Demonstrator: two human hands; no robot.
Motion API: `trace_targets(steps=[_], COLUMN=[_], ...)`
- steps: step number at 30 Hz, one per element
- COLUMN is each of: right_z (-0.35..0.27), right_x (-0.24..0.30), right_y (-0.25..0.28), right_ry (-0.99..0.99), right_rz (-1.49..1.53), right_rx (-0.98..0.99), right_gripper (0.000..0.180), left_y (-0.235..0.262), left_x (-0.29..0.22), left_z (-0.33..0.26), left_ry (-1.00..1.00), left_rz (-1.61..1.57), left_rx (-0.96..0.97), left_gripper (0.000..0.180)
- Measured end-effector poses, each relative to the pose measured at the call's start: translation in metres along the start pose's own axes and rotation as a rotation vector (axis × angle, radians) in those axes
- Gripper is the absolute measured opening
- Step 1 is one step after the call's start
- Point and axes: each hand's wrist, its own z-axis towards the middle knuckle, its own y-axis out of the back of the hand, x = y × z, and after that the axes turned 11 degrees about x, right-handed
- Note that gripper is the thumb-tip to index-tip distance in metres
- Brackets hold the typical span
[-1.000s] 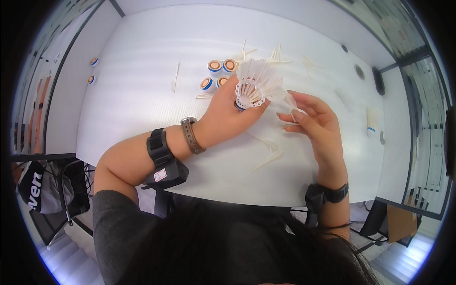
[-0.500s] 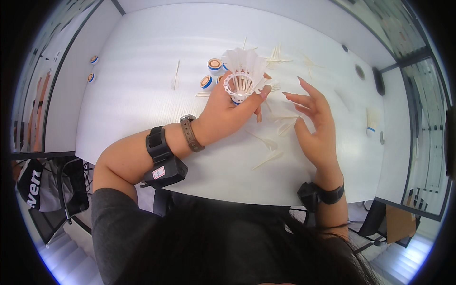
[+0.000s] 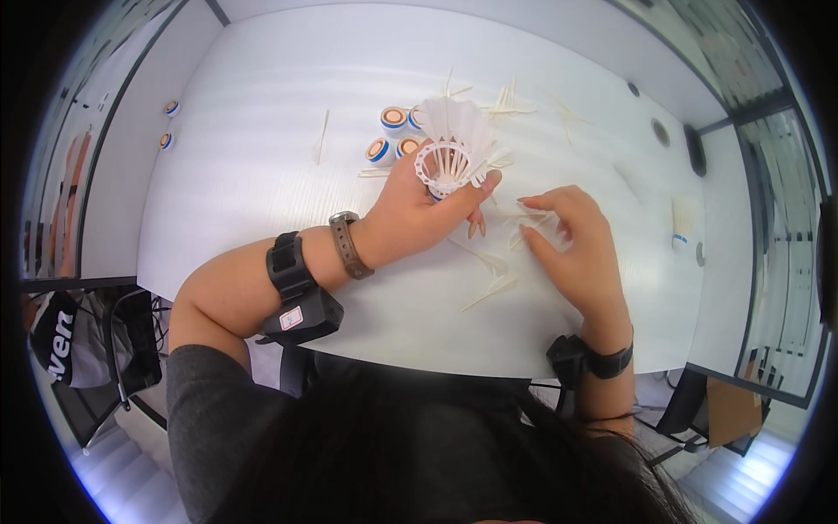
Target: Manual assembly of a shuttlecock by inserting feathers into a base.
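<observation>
My left hand [image 3: 428, 210] grips a white shuttlecock [image 3: 452, 144] by its base, feather skirt pointing up and away. My right hand [image 3: 576, 249] rests on the white table [image 3: 262, 175] to the right of it, fingers spread over loose white feathers [image 3: 489, 262]; whether the fingertips pinch one I cannot tell. Several cork bases with blue and orange rims [image 3: 393, 131] lie just beyond my left hand. A brown watch and a black band sit on my left forearm, a black band on my right wrist.
More loose feathers [image 3: 506, 100] lie scattered at the far middle of the table. Two small round caps [image 3: 168, 122] sit at the far left edge. A dark round object [image 3: 696, 150] and small discs lie at the right. Chairs stand below the table's near edge.
My left hand has carried the shuttlecock slightly left and away. My right hand has dropped from the shuttlecock down to the loose feathers on the table.
</observation>
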Motion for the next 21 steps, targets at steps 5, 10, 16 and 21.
trace_targets(steps=[5,10,16,21], right_z=[0.0,-0.001,-0.002,-0.007], right_x=[0.0,-0.005,-0.003,-0.007], right_y=[-0.001,-0.004,0.003,0.01], right_ry=[-0.047,-0.012,-0.044,-0.068], right_rz=[0.034,-0.138,-0.243,-0.261], right_rx=[0.017,-0.127,-0.236,-0.232], right_gripper=[0.026,0.029,0.029,0.025], left_y=[0.002,0.001,0.0,0.006], left_x=[0.0,-0.001,0.005,0.006], left_z=[0.0,0.0,0.002,0.0], left_ry=[0.006,0.049,-0.018,0.046], left_rz=[0.061,0.082,0.162,0.228], left_rx=[-0.015,0.006,-0.058,0.002], left_gripper=[0.015,0.014,0.014,0.025])
